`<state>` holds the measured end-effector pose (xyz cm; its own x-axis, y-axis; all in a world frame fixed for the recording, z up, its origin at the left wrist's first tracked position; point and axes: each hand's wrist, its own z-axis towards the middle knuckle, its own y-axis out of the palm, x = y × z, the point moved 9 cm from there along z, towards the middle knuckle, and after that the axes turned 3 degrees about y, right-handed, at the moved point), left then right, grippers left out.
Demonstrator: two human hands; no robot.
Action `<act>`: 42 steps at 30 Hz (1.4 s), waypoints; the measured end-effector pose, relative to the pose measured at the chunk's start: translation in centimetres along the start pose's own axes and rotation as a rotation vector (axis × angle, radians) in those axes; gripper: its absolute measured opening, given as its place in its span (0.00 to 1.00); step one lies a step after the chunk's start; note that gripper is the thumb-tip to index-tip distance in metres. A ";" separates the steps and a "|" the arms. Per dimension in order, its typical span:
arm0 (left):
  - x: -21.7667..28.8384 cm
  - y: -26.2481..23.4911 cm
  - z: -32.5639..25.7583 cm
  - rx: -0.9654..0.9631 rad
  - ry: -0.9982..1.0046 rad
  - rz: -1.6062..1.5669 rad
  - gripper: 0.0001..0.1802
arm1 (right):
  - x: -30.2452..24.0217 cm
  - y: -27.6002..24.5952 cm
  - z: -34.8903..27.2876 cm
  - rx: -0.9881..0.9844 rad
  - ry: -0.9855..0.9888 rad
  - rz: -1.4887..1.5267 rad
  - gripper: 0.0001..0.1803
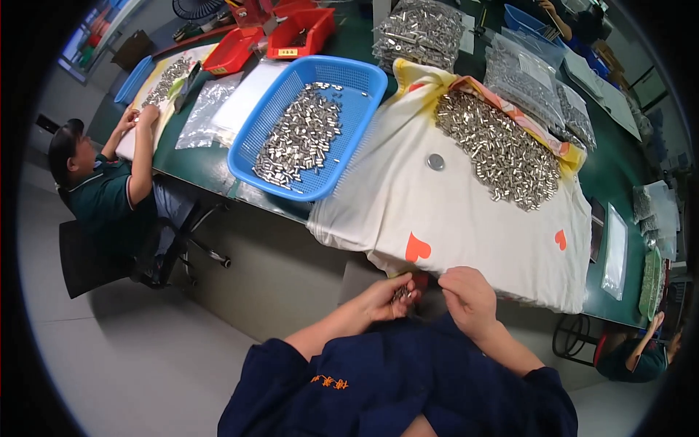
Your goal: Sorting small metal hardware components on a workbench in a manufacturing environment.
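At the bottom centre of the frame, a dark blue garment point(393, 386) is seen closest, with two bare forearms rising out of it. The left hand point(389, 297) is curled, its grip closed on a small cluster of metal pins point(402, 293) just below the tabletop's near edge. The right hand point(470, 295) is held just beside it, fingers bent inward; whether its grip holds anything cannot be told.

Above the hands, one cream cloth point(451, 211) is spread over the tabletop edge, marked with two orange hearts. One broad heap of pins point(499, 149) lies on its upper right part, and one round grey disc point(435, 162) is seen to the heap's left. One blue basket point(309, 124), partly filled with pins too many to count, is set left of the cloth, its corner touching it. Two red bins point(269, 40) are placed at the upper left, and several clear bags of pins point(535, 84) at the upper right.

The tabletop point(211, 164) is dark green and long. One seated person point(102, 189) is seen at the left, hands on a second cloth. Part of another person point(633, 357) appears at the lower right. The floor point(145, 349) is pale grey.
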<state>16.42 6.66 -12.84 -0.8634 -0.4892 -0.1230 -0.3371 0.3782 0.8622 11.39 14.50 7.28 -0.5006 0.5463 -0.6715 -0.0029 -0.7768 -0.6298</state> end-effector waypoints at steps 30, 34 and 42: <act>32.0 17.7 -15.9 1.016 0.866 2.427 0.13 | 4.3 -3.8 5.0 0.167 -0.010 -0.021 0.08; 29.4 20.7 -17.2 1.058 0.985 2.451 0.13 | 4.8 -4.0 5.7 0.137 0.001 -0.001 0.08; 17.4 26.6 -3.6 0.364 1.123 2.370 0.12 | 9.8 -5.3 9.9 0.148 0.089 -0.348 0.06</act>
<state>-6.22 5.38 9.77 0.5384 0.6390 0.5493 0.1620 0.5612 -0.8117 -2.05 20.84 7.88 -0.3706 0.8054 -0.4626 -0.2874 -0.5730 -0.7675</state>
